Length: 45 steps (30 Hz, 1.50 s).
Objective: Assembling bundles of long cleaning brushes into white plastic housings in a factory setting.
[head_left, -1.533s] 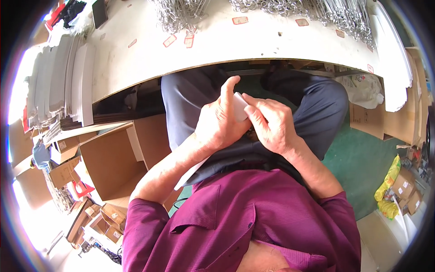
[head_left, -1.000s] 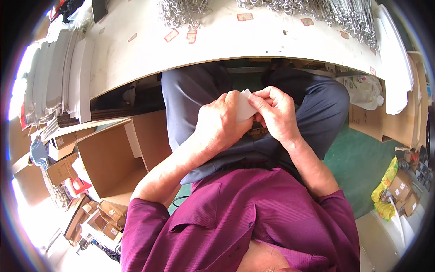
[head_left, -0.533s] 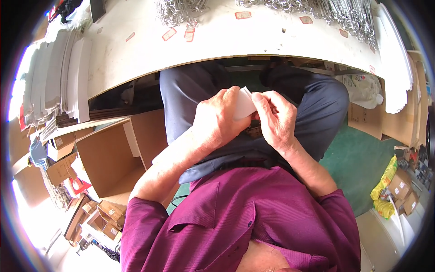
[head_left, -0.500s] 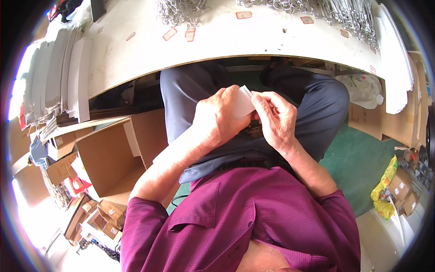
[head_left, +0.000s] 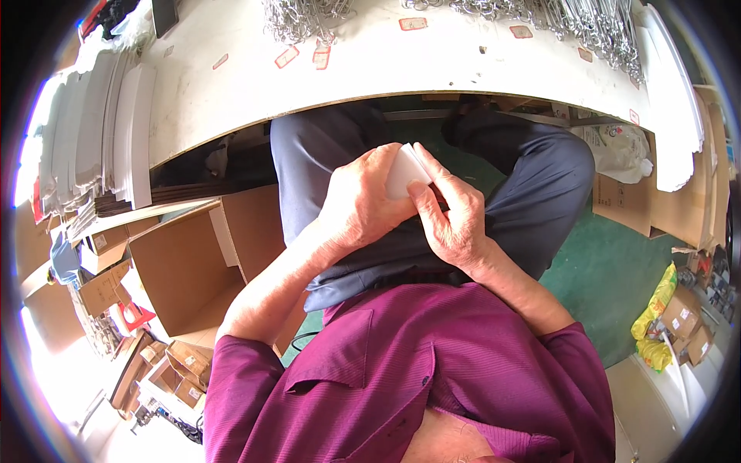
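Above my lap I hold a small white rectangular box-like piece (head_left: pixel 404 174) between both hands. My left hand (head_left: pixel 363 194) is closed round its left side, the fingers mostly hidden behind it. My right hand (head_left: pixel 454 214) grips it from the right, with the thumb on the near corner and the fingers along the right edge. Whether the piece is a folded carton or a stack of cards, I cannot tell. My knees in dark trousers (head_left: pixel 532 166) are spread under the table edge, below my hands.
Ahead stands a white table (head_left: pixel 370 65) with heaps of metal hooks (head_left: pixel 590 31) and small red-edged labels (head_left: pixel 413 24). White sheets (head_left: pixel 96 131) are stacked at left, more at right (head_left: pixel 675 108). An open cardboard box (head_left: pixel 189 266) sits at my left, a yellow bag (head_left: pixel 654 316) at right.
My right hand has shifted left and turned, its thumb now pressing the near corner of the white piece. The piece has moved slightly left; its narrow edge layers show less.
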Each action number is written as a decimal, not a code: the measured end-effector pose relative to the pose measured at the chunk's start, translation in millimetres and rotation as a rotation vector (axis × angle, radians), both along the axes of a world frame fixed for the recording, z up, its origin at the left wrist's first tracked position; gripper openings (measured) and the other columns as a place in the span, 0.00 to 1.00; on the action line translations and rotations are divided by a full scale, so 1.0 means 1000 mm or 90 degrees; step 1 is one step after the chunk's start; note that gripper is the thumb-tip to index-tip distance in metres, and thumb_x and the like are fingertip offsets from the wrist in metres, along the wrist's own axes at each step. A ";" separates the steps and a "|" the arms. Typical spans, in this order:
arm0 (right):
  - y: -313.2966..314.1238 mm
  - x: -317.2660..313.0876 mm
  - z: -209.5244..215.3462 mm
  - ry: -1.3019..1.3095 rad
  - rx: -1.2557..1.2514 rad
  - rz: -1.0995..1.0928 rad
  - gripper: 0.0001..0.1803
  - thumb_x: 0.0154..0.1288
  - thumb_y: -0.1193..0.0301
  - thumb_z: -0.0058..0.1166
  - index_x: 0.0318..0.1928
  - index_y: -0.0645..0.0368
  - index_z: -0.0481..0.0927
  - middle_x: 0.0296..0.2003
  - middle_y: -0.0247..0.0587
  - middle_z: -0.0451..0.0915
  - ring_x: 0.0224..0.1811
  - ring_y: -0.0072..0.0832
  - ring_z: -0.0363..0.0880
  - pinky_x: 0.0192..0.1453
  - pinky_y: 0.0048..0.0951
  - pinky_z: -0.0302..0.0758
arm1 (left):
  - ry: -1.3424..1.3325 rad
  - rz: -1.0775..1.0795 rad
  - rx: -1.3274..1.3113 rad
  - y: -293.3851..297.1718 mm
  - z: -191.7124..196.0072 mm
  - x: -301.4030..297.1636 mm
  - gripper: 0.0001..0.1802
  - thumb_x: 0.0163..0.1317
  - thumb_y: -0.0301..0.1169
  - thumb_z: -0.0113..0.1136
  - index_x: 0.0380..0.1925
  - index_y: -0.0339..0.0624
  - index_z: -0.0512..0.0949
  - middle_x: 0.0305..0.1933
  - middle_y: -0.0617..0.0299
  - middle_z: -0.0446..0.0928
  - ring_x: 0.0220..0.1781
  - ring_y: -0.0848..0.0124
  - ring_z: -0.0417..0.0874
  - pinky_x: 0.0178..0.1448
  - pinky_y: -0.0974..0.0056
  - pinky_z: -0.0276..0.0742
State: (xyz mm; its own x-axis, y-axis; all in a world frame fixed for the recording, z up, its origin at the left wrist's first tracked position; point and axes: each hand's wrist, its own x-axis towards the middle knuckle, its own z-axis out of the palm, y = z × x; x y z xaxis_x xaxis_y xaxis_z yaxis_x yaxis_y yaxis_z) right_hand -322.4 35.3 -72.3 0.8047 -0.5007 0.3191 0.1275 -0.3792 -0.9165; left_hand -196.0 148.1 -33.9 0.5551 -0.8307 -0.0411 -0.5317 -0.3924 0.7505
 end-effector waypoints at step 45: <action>-0.117 0.082 0.004 -0.010 -0.311 -0.193 0.04 0.64 0.79 0.63 0.37 0.59 0.82 0.28 0.39 0.82 0.25 0.34 0.81 0.31 0.32 0.76 | -0.352 0.183 0.169 -0.105 0.001 0.159 0.13 0.63 0.34 0.67 0.32 0.34 0.76 0.27 0.43 0.82 0.33 0.44 0.87 0.39 0.45 0.81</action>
